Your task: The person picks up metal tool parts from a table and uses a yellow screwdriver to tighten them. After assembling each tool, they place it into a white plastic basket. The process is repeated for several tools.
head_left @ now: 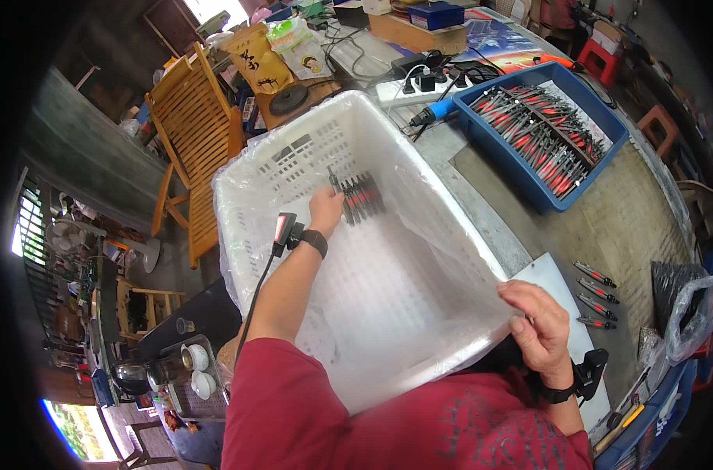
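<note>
A white plastic basket (pixel 458 215), lined with a clear plastic bag (pixel 419 329), stands tilted in front of me. On its floor at the far end lies a row of slim black-and-red pen-shaped pieces (pixel 361 197). My left hand (pixel 326 210) reaches inside, its fingers closed on a pen-shaped piece (pixel 333 178) at the row's left end; the fingertips are partly hidden and slightly blurred. At the near right corner, my right hand (pixel 538 321) grips the bag's edge over the basket rim, thumb and fingers together. Both wrists wear dark bands.
On the table at right, a blue bin (pixel 556 205) holds many similar pieces, and several more (pixel 595 294) lie in a column nearer me. A blue-handled tool (pixel 433 115) lies by a power strip (pixel 399 95). A folding wooden chair (pixel 188 141) stands at left.
</note>
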The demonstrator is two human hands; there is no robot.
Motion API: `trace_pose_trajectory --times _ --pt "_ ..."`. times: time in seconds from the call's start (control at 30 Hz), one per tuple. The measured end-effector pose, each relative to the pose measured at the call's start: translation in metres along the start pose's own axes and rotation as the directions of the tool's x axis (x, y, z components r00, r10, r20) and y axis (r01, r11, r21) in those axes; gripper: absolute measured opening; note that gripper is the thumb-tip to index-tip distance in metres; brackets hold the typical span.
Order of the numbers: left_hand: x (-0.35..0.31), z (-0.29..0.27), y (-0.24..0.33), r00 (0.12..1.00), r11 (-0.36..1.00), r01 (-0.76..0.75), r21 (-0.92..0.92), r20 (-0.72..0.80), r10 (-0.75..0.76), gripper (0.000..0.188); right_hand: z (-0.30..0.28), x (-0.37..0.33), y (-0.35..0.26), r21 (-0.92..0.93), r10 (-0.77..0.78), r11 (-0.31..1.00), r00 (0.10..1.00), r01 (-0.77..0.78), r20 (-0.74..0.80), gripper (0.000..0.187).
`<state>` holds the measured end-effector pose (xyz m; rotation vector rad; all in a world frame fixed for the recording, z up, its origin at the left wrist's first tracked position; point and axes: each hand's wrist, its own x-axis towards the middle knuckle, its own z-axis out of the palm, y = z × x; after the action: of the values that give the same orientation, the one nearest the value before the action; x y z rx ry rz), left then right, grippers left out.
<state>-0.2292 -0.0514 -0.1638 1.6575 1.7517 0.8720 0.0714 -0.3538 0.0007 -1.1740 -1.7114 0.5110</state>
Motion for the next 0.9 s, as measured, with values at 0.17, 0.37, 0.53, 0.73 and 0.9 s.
trace_pose_trajectory --times 0.17,0.37,0.53,0.73,0.9 --pt "0.009 0.019 -0.051 0.97 0.966 0.244 -0.087 0.028 -0.243 0.02 0.02 0.014 0.003 0.018 -0.022 1.0 0.992 0.02 0.125 0.025" --pt "0.032 0.046 -0.109 0.963 0.963 0.269 -0.036 0.03 -0.268 0.021 0.027 0.021 0.003 -0.103 -0.025 0.994 0.983 0.044 0.182 0.027" --pt "0.047 0.061 -0.141 0.959 0.959 0.278 0.056 0.038 -0.28 0.022 0.031 0.021 0.003 -0.194 -0.063 0.976 0.977 0.103 0.202 0.027" --pt "0.061 0.059 -0.14 0.976 0.978 0.207 0.019 0.062 -0.208 0.022 0.033 0.023 0.003 -0.216 -0.071 0.97 0.979 0.112 0.189 0.028" --pt "0.063 0.062 -0.139 0.966 0.967 0.254 0.008 0.055 -0.254 0.02 0.033 0.022 0.002 -0.228 -0.062 0.968 0.98 0.105 0.188 0.027"
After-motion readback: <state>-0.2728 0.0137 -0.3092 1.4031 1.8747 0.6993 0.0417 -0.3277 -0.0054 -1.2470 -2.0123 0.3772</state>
